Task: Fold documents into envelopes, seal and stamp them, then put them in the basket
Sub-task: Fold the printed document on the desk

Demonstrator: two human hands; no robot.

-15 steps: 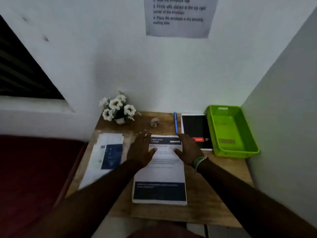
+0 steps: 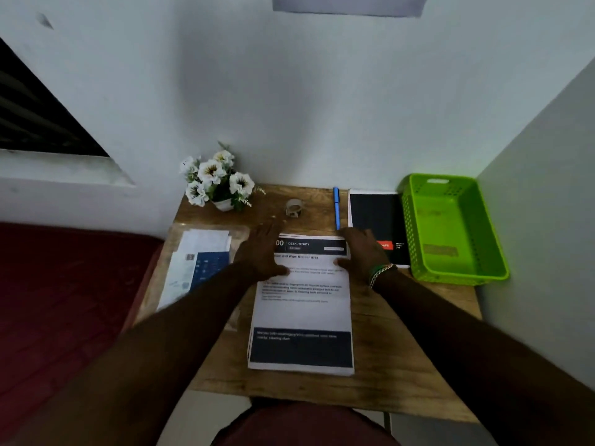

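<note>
A stack of printed documents (image 2: 302,313) lies in the middle of the small wooden table (image 2: 396,355). My left hand (image 2: 261,249) rests flat on the stack's top left corner, fingers spread. My right hand (image 2: 360,251) lies flat on the top right corner, a bracelet on its wrist. A pile of envelopes (image 2: 196,265) sits at the table's left side. The green basket (image 2: 450,226) stands at the back right with what looks like one flat item inside. A small roll of tape (image 2: 294,208) sits behind the stack.
A blue pen (image 2: 336,207) and a black pad (image 2: 380,226) lie between the stack and the basket. A pot of white flowers (image 2: 215,181) stands at the back left. Walls close in behind and to the right. A dark red bed (image 2: 64,300) lies to the left.
The view has tilted down slightly. Both hands stay flat on the top of the stack, about where they were.
</note>
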